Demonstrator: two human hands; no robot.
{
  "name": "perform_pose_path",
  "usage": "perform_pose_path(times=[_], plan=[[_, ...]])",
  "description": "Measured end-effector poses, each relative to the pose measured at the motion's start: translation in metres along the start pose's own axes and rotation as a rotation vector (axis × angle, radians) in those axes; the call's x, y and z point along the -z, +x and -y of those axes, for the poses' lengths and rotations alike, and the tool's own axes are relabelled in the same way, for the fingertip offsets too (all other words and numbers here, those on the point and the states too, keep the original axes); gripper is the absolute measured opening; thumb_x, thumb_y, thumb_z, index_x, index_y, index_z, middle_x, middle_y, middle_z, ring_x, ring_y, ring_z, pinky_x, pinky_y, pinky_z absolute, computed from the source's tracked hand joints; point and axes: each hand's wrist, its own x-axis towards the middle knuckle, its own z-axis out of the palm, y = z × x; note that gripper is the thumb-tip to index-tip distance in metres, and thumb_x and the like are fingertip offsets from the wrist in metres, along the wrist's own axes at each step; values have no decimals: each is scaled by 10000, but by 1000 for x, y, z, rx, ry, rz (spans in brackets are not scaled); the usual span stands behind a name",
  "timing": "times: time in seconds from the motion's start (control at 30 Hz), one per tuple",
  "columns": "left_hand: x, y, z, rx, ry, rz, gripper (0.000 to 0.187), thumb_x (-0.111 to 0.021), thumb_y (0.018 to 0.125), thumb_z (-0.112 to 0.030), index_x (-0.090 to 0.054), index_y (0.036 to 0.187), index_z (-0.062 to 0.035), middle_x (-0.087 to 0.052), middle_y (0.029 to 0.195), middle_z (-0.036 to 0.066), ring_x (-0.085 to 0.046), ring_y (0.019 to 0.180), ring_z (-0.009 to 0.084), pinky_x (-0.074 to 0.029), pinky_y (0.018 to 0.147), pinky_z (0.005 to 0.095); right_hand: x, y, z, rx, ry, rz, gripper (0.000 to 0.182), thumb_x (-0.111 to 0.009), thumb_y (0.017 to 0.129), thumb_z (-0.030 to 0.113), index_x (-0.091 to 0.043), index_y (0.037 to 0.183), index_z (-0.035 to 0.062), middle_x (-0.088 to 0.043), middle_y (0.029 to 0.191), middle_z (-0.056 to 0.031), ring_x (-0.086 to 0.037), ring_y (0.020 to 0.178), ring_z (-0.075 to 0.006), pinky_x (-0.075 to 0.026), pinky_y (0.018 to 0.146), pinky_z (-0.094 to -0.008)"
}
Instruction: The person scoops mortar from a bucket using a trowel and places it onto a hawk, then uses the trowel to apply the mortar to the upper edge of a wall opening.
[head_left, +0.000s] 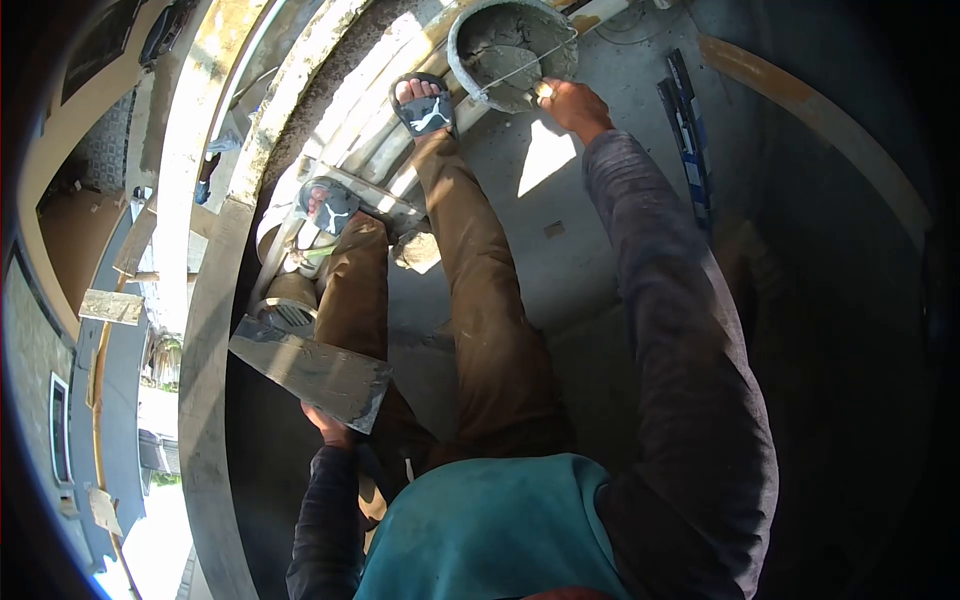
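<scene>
At the top centre, my right hand point(574, 106) is closed around the handle of a trowel point(508, 66), whose blade lies in grey wet mortar inside a round bucket point(460, 75). A thin wire handle crosses the bucket's mouth. At the lower left my left hand point(328, 424) is under a flat, mortar-smeared board point(315, 374). Its fingers are mostly hidden beneath the board, which is held level beside my left leg.
My sandalled feet stand near long pipes point(390, 150). A blue level-like tool point(688, 140) lies on the floor at right. Below the feet are a broken lump point(416, 250) and a ribbed pipe end point(288, 305). A curved ledge point(212, 400) runs down the left.
</scene>
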Motion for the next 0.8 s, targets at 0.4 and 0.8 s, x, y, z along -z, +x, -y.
perform_pose_path(times=[0.4, 0.8], plan=[[3, 4, 4, -10, 15, 25, 351, -449, 974, -282, -577, 1118, 11, -633, 1010, 86, -621, 887, 192, -521, 794, 322, 6, -12, 33, -301, 71, -48, 360, -425, 922, 248, -572, 1237, 154, -629, 1173, -166, -609, 1085, -331, -454, 944, -413], [21, 16, 9, 59, -15, 23, 344, -442, 977, -261, -557, 1151, 13, -627, 1067, 116, -622, 904, 211, -530, 787, 342, 41, -7, 33, -306, -164, 69, 383, -500, 919, 251, -553, 1283, 143, -624, 1208, -132, -601, 1120, -300, -499, 894, -414]])
